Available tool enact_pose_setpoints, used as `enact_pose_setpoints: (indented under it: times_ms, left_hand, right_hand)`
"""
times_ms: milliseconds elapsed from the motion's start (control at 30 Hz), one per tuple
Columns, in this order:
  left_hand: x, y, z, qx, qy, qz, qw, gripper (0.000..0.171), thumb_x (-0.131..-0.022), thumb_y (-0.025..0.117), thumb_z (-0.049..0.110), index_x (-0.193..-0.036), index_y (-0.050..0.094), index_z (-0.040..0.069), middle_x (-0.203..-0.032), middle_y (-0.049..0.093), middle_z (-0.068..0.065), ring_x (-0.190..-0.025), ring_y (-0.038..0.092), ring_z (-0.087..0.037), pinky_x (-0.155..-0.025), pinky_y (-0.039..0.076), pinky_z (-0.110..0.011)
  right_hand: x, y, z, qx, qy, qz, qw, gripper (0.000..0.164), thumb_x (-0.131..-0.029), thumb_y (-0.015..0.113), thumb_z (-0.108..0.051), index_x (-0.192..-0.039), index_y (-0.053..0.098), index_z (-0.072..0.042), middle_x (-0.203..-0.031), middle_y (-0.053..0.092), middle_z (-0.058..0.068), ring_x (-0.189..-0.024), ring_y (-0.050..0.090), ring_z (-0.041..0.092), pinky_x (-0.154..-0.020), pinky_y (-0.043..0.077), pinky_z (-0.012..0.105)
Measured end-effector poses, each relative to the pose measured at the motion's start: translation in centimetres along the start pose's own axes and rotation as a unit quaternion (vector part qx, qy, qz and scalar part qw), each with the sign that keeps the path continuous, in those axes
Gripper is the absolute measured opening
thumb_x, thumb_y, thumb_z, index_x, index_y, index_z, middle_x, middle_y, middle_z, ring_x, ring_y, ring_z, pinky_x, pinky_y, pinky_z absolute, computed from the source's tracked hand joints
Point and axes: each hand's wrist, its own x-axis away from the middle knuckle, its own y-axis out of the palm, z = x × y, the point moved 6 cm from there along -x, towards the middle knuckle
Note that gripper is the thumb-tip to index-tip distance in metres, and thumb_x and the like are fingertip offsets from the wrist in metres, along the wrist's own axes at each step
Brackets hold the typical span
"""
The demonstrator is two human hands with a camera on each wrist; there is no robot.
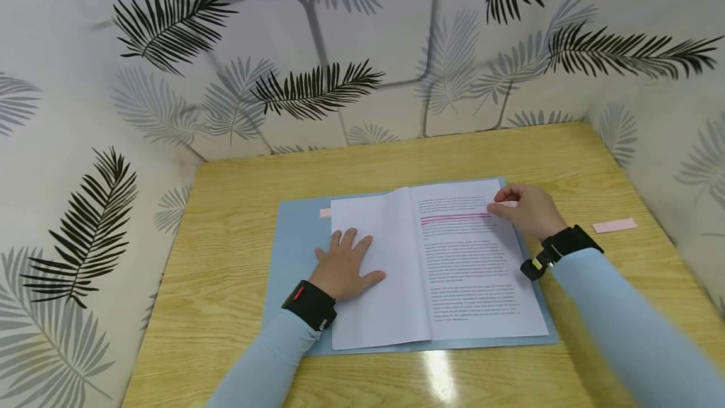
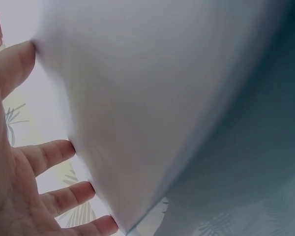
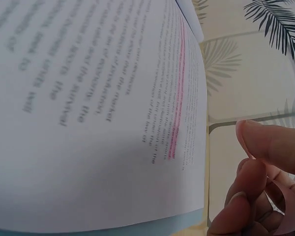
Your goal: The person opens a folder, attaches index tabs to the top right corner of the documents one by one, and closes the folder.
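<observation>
A blue folder (image 1: pixel 297 257) lies under white sheets opened like a book. On the printed right page (image 1: pixel 470 269), pink highlighted lines (image 1: pixel 453 218) cross the upper text. My left hand (image 1: pixel 342 266) rests with fingers spread on the blank left page (image 1: pixel 391 257); the left wrist view shows its fingertips against the paper (image 2: pixel 128 98). My right hand (image 1: pixel 529 209) is at the right page's upper outer edge, pinching a pink sticky strip (image 1: pixel 509 204) between thumb and fingers. In the right wrist view the strip (image 3: pixel 288 209) is partly hidden by the hand.
Another pink strip (image 1: pixel 614 225) lies on the wooden table (image 1: pixel 221 269) to the right of my right wrist. A pale pink tab (image 1: pixel 325 213) shows at the left page's outer edge. Leaf-patterned walls (image 1: pixel 362 36) border the table at the back and sides.
</observation>
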Motion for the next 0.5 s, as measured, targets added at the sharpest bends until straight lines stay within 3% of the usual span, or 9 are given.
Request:
enact_pose_setpoints:
  times_ms: [233, 333, 433, 500]
  left_hand:
    - [0.0, 0.1, 0.0, 0.003, -0.004, -0.006, 1.0000, 0.084, -0.082, 0.051, 0.074, -0.148, 0.040, 0.023, -0.150, 0.032, -0.012, -0.136, 0.026, -0.042, -0.087, 0.033, -0.076]
    - [0.1, -0.2, 0.3, -0.022, -0.003, 0.001, 0.9997, 0.086, -0.081, 0.054, 0.073, -0.148, 0.039, 0.022, -0.153, 0.030, -0.014, -0.139, 0.022, -0.043, -0.093, 0.028, -0.075]
    - [-0.1, -1.5, 2.0, -0.048, 0.033, 0.021, 0.9981, 0.086, -0.080, 0.066, 0.063, -0.149, 0.037, 0.020, -0.156, 0.025, -0.014, -0.143, 0.015, -0.040, -0.101, 0.022, -0.071]
    - [-0.2, -2.5, 4.0, -0.061, 0.087, 0.027, 0.9940, 0.081, -0.083, 0.073, 0.045, -0.150, 0.035, 0.020, -0.158, 0.021, -0.012, -0.145, 0.011, -0.036, -0.107, 0.021, -0.064]
  right_hand:
    - [-2.8, 0.2, 0.2, -0.005, 0.012, -0.012, 1.000, 0.033, -0.090, 0.069, -0.032, -0.104, 0.062, -0.003, -0.101, 0.060, 0.017, -0.086, 0.050, 0.029, -0.067, 0.039, 0.035]
    - [-3.8, 0.5, 0.5, -0.001, 0.020, -0.019, 1.000, 0.032, -0.090, 0.068, -0.031, -0.104, 0.062, -0.002, -0.100, 0.059, 0.017, -0.085, 0.051, 0.029, -0.067, 0.040, 0.035]
    - [-4.5, 0.8, 0.9, -0.002, 0.028, -0.028, 0.999, 0.031, -0.091, 0.068, -0.029, -0.104, 0.061, -0.002, -0.099, 0.059, 0.017, -0.085, 0.050, 0.029, -0.068, 0.040, 0.035]
    - [-5.0, 1.0, 1.3, 0.000, 0.037, -0.027, 0.999, 0.029, -0.091, 0.067, -0.028, -0.103, 0.061, -0.002, -0.099, 0.058, 0.017, -0.086, 0.050, 0.029, -0.069, 0.040, 0.035]
